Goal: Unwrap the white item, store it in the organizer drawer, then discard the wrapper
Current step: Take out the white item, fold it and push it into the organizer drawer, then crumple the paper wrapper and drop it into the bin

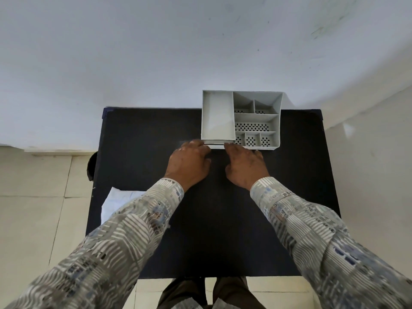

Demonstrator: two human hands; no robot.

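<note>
A grey desk organizer (278, 121) with several open compartments stands at the far right of a black table (145, 134). Its drawer front (217, 145) shows as a thin white edge at the organizer's near left side. My left hand (189, 163) and my right hand (244, 168) both rest against that drawer front, fingers curled at its edge, one on each side. A crumpled white wrapper (118, 201) lies at the table's left edge, partly hidden by my left sleeve. The white item itself is not visible.
The table stands against a white wall, on a pale tiled floor. A dark round object (91, 166) sits beside the table's left edge. My legs show below the table's near edge.
</note>
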